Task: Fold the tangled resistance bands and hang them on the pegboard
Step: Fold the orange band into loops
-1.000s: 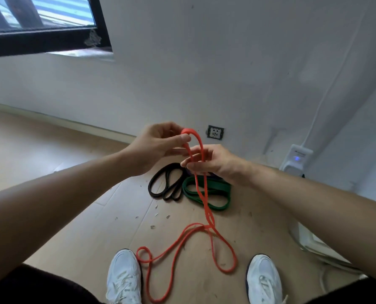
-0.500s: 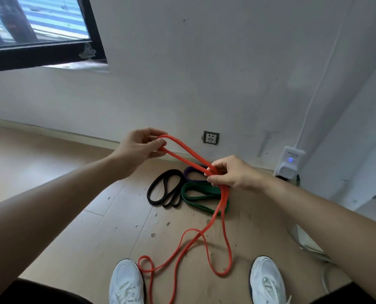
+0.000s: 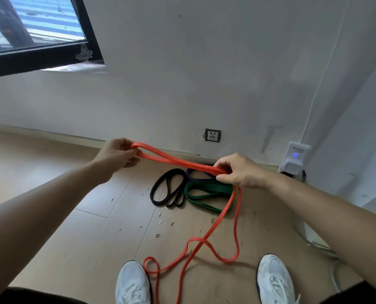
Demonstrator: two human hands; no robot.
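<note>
A long orange resistance band is stretched doubled between my hands. My left hand pinches its looped end at the left. My right hand grips both strands further right. From there the band hangs down and lies twisted in loops on the floor between my white shoes. On the floor by the wall lie a black band, a green band and a purple band, the purple one partly hidden behind the orange strand and my right hand. No pegboard is in view.
A white wall with a socket stands ahead. A white plugged-in device with a blue light and a cable sits at the right. A dark-framed window is at the upper left. Small debris is scattered on the wooden floor.
My hands have moved apart, the left one leftward and the right one rightward, drawing the doubled orange band out into a longer span. The camera view has shifted slightly downward.
</note>
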